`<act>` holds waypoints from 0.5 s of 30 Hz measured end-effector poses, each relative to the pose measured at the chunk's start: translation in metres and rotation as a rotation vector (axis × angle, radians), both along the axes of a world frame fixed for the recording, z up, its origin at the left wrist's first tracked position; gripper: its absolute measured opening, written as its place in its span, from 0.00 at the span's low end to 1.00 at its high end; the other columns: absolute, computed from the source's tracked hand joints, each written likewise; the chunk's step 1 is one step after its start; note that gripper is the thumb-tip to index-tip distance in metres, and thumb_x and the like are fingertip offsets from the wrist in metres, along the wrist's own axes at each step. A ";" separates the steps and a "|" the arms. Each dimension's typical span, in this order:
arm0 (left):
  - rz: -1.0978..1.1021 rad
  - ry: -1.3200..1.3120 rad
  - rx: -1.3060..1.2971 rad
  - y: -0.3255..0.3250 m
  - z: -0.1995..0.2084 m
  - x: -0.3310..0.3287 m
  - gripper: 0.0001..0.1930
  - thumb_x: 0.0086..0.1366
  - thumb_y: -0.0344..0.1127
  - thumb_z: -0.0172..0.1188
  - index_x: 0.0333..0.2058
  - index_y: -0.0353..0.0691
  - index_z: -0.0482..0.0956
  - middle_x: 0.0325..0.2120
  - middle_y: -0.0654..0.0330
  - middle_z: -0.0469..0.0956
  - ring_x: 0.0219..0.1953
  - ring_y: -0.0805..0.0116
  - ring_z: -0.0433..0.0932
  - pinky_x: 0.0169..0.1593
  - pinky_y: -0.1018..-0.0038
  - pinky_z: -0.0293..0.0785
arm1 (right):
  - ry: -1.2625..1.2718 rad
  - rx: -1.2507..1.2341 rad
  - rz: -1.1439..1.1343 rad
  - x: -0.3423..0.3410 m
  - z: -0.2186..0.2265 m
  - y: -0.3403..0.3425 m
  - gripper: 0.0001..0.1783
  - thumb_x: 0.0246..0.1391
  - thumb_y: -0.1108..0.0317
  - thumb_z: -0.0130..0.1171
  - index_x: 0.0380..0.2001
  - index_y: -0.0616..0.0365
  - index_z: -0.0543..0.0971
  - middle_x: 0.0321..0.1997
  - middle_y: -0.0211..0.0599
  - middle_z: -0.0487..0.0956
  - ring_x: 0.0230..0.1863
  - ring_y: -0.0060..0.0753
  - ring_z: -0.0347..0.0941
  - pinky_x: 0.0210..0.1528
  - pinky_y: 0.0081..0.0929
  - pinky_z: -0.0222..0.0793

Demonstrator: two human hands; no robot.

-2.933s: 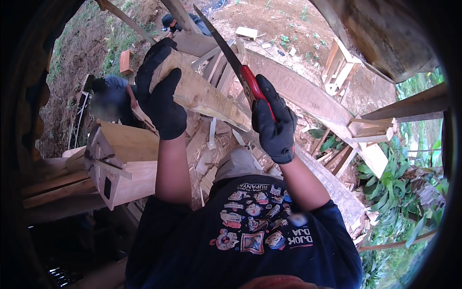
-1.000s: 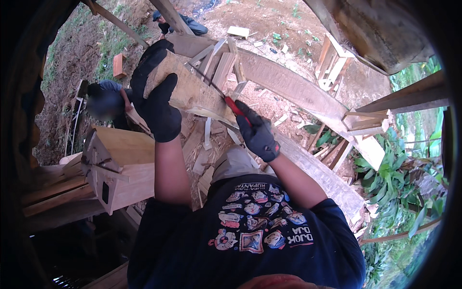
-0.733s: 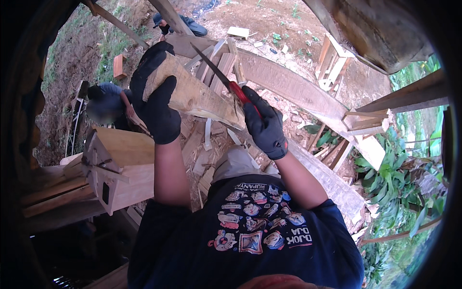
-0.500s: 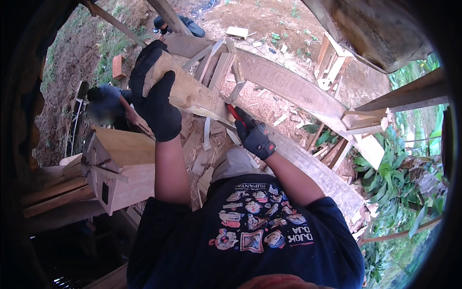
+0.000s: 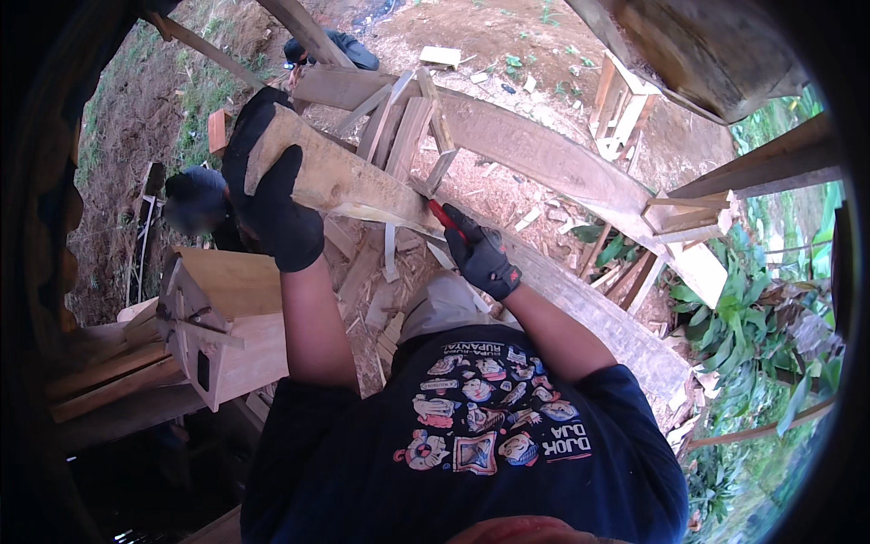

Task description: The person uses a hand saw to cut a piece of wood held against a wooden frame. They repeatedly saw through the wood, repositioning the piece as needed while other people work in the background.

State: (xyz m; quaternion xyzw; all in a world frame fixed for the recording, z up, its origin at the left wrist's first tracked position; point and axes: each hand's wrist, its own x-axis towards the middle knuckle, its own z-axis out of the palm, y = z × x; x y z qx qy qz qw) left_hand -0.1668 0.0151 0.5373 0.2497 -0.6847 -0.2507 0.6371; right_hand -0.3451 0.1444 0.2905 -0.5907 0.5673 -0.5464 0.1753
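Note:
My left hand (image 5: 283, 204), in a black glove, is wrapped round the far left end of a rough wooden board (image 5: 349, 181). The board slants across in front of me, its near end by my right hand (image 5: 483, 258). That hand, in a black and grey glove, is closed on a slim red-handled tool (image 5: 441, 215). The tool's dark tip is at the board's near end; its exact kind is too small to tell. Beneath lies a long thick plank (image 5: 598, 317). The left fingertips are partly hidden behind the board.
A small wooden house-shaped box (image 5: 245, 349) stands at the left. Upright wood pieces (image 5: 408, 136) rise by a long curved beam (image 5: 535, 150). One person (image 5: 195, 199) crouches at left, another (image 5: 335, 50) farther back. Wood chips (image 5: 526, 195) litter the ground; plants (image 5: 734, 317) grow at right.
My left hand and the board's far end have shifted slightly left and down. My right hand with the red tool has stayed nearly in place. The person at left has turned or leaned slightly.

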 end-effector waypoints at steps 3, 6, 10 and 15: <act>0.015 -0.027 0.028 -0.002 -0.004 0.014 0.32 0.57 0.32 0.62 0.61 0.26 0.79 0.61 0.45 0.80 0.64 0.51 0.78 0.71 0.58 0.70 | -0.228 0.260 0.022 -0.016 0.037 -0.007 0.23 0.73 0.66 0.59 0.68 0.56 0.79 0.36 0.47 0.88 0.31 0.33 0.83 0.39 0.32 0.78; 0.006 -0.037 -0.020 -0.005 -0.003 0.014 0.33 0.59 0.34 0.61 0.63 0.25 0.77 0.59 0.45 0.81 0.61 0.51 0.79 0.69 0.58 0.73 | -0.305 0.002 0.013 -0.025 0.097 0.004 0.24 0.74 0.66 0.59 0.70 0.55 0.78 0.40 0.48 0.88 0.32 0.36 0.83 0.39 0.34 0.78; 0.029 -0.039 -0.017 -0.006 0.000 0.000 0.33 0.59 0.35 0.61 0.63 0.25 0.77 0.59 0.45 0.81 0.61 0.52 0.80 0.68 0.58 0.74 | -0.244 0.079 0.050 -0.007 0.052 0.019 0.25 0.73 0.64 0.60 0.70 0.54 0.77 0.51 0.56 0.87 0.40 0.48 0.89 0.43 0.40 0.81; 0.073 -0.055 -0.030 -0.009 0.003 0.000 0.31 0.59 0.32 0.62 0.62 0.26 0.78 0.60 0.45 0.80 0.62 0.52 0.79 0.69 0.58 0.72 | -0.254 0.327 0.070 0.000 0.015 0.003 0.24 0.75 0.61 0.57 0.69 0.55 0.78 0.51 0.61 0.87 0.44 0.52 0.88 0.48 0.42 0.81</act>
